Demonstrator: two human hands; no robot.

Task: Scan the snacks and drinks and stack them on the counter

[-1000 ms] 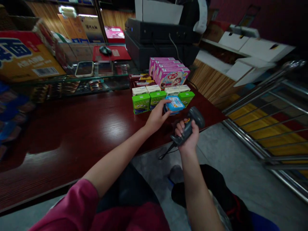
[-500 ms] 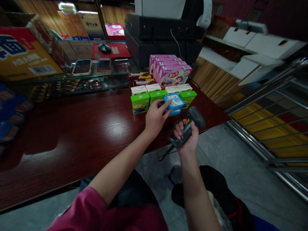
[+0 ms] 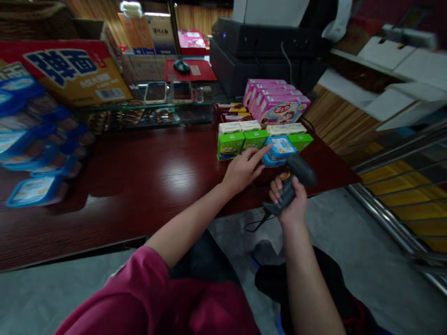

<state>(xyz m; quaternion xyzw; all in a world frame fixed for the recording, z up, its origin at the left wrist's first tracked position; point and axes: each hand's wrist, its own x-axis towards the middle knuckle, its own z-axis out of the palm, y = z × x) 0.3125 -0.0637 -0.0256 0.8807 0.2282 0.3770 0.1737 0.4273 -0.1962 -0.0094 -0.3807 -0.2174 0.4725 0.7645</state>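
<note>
My right hand (image 3: 295, 207) is wrapped round the handle of a dark grey barcode scanner (image 3: 302, 170), whose head points up and away. A cable hangs below the handle. My left hand (image 3: 240, 171) reaches over the counter with its fingers stretched out, the index fingertip at the edge of a blue-lidded plastic tub (image 3: 281, 146). That tub sits on another blue tub (image 3: 271, 161), just beyond the scanner. Green packs (image 3: 232, 145) stand in a row behind and beside the tubs, with cream-coloured packs (image 3: 288, 129) behind them. Pink boxes (image 3: 281, 112) stand further back.
At the left of the dark wooden counter (image 3: 150, 190) are several stacked blue-lidded tubs (image 3: 33, 190) and a cardboard box (image 3: 84, 86). Beyond lie a phone (image 3: 156, 92) and a mouse (image 3: 182, 66). Black equipment (image 3: 261, 42) rises at the back; a metal railing (image 3: 387, 214) stands right.
My view has swung left, so everything sits further right and the tub stack at left shows more. My left hand has drawn back slightly from the top blue tub; the scanner remains in my right.
</note>
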